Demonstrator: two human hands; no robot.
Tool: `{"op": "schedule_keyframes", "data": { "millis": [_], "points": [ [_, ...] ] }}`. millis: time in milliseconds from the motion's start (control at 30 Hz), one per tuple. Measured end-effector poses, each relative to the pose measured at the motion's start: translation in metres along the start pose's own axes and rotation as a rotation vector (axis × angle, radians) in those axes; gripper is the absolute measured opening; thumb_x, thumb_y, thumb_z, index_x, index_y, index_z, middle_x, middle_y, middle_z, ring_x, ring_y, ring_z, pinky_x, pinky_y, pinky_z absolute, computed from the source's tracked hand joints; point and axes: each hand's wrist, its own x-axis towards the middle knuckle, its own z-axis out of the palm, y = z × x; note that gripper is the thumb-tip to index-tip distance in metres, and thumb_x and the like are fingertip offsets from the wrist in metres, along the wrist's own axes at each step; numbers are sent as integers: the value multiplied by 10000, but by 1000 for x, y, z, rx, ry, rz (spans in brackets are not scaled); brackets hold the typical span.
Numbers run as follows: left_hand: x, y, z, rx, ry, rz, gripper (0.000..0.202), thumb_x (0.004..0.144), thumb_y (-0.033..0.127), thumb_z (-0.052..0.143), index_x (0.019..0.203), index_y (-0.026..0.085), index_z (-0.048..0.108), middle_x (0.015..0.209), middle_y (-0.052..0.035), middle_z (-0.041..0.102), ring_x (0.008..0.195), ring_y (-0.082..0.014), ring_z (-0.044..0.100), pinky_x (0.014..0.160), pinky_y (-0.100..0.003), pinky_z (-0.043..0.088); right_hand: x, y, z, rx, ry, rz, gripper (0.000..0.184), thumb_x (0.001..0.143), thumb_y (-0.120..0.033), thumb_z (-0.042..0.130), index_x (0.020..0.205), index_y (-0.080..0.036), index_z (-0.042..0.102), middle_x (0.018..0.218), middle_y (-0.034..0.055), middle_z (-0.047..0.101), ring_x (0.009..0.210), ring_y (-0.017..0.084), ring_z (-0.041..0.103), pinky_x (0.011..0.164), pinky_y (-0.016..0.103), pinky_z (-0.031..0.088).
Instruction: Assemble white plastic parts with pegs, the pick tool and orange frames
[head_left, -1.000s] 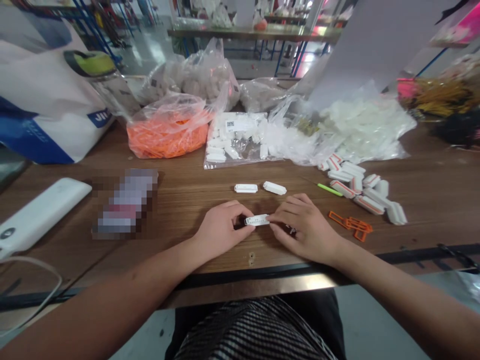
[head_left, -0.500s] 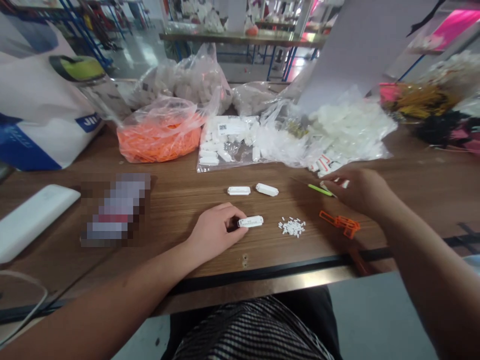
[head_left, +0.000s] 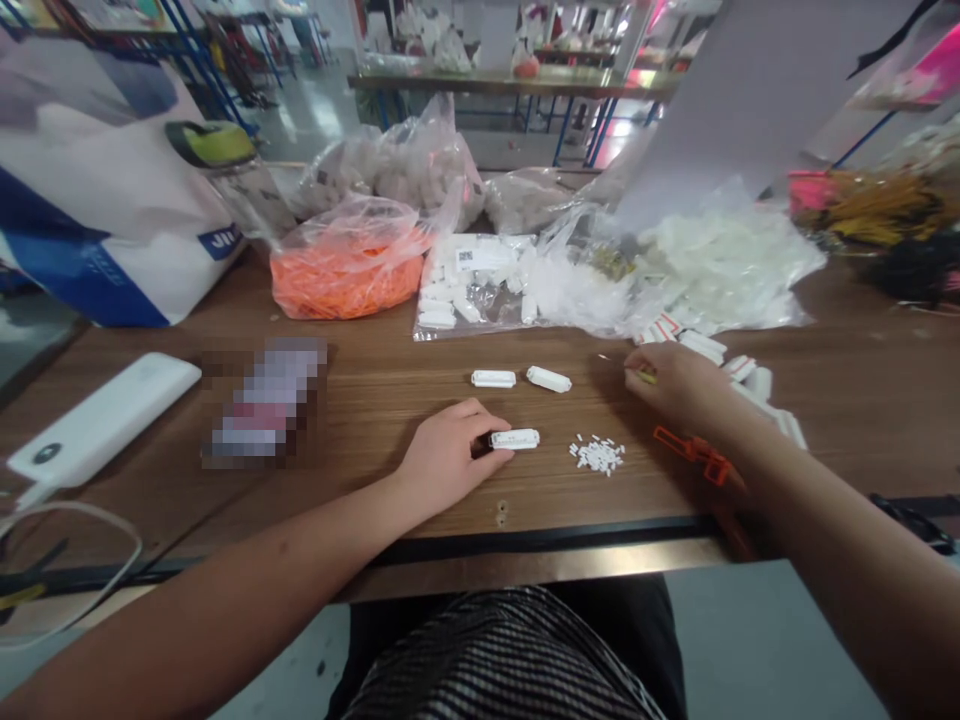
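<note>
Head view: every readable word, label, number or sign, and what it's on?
"JI", on the white-and-blue bag; anything after it is unclear.
Paler print on that bag's blue part: too blurred.
White label with a square code, on the clear bag: print too small.
White part in the left hand: marks too small.

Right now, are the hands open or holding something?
Left hand: closed on a white plastic piece.
Right hand: closed on a green-handled tool.

Letters "JI" (head_left: 223,241) on large bag (head_left: 139,190), square code (head_left: 466,257) on label (head_left: 495,258) of clear bag (head_left: 487,303)
</note>
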Motion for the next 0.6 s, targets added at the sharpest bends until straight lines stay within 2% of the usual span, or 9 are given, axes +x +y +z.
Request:
{"op": "schedule_keyframes", "data": {
  "millis": [100, 200, 233, 300, 367, 467, 533, 600],
  "points": [
    [0, -1, -1, -5, 15, 38, 136, 862, 269, 637, 987, 223, 660, 920, -18, 646, 843, -185, 594, 784, -341, 472, -2, -9, -3, 337, -5, 153, 164, 743, -304, 595, 835, -187, 664, 728, 77, 704, 640, 219, 640, 608, 348, 487],
    [0, -5, -1, -36, 20, 52, 137, 886, 273, 599, 1008, 214, 619, 920, -16, 663, 839, -180, 597, 790, -344, 468, -1, -32, -8, 572, -64, 167, 351, 818, -356, 527, 1105, -176, 617, 717, 32, 703, 467, 132, 577, 483, 274, 461],
    [0, -6, -1, -53, 16, 41, 143, 887, 275, 593, 1015, 214, 611, 898, -9, 668, 799, -169, 598, 767, -331, 470, 0, -41, -10, 679, -99, 169, 368, 824, -352, 520, 1135, -175, 604, 687, 14, 691, 399, 106, 523, 429, 254, 422],
    [0, -9, -2, -102, 15, 18, 169, 885, 277, 590, 1042, 218, 610, 862, 3, 672, 709, -140, 588, 711, -296, 470, 5, -58, -13, 876, -152, 182, 301, 800, -334, 542, 1036, -170, 632, 614, -12, 662, 332, 76, 439, 362, 229, 347],
    [0, -11, -2, -155, 35, 20, 210, 884, 269, 591, 1087, 221, 620, 894, -2, 679, 658, -116, 573, 675, -271, 468, 11, -68, -13, 1059, -192, 220, 240, 776, -296, 543, 935, -165, 667, 619, 3, 678, 358, 76, 466, 363, 221, 343],
    [0, -11, -3, -185, 50, 47, 241, 884, 257, 595, 1118, 222, 642, 955, -20, 681, 647, -106, 563, 661, -262, 469, 13, -73, -10, 1304, -257, 278, 248, 736, -265, 562, 909, -157, 702, 761, 66, 744, 542, 128, 633, 422, 222, 416],
    [0, -11, -3, -181, 48, 58, 238, 880, 255, 601, 1109, 219, 655, 939, -21, 679, 654, -109, 561, 666, -265, 472, 11, -71, -6, 1348, -277, 282, 283, 689, -270, 654, 945, -162, 704, 856, 85, 763, 704, 179, 702, 470, 227, 467],
    [0, -10, -2, -178, 47, 61, 237, 878, 256, 604, 1106, 220, 659, 931, -20, 675, 660, -111, 561, 669, -266, 474, 7, -69, -1, 1250, -258, 279, 354, 641, -292, 747, 969, -168, 700, 870, 83, 768, 784, 212, 717, 506, 241, 506]
  ]
}}
